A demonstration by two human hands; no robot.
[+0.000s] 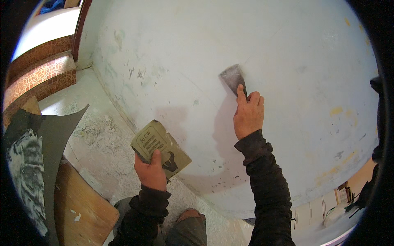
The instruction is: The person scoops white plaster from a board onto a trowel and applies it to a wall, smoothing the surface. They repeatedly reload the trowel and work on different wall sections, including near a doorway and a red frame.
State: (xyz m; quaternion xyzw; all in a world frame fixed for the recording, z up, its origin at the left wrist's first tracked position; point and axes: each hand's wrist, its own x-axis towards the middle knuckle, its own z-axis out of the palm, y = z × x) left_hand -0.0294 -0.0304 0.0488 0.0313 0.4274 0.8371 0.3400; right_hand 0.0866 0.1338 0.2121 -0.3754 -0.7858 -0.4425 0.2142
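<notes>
folded olive-green printed sheet (161,147) in the left hand (151,172)

My right hand (248,115) grips the putty knife (234,78) by its handle, forefinger laid along the shank. The blade is flat, grey metal, widening toward its tip; it points up and to the left and lies against the pale wall (287,49). My left hand (152,172) holds a folded sheet of sandpaper (158,145), olive-tan backing outward with dark print on it, tilted, clear of the wall.
</notes>
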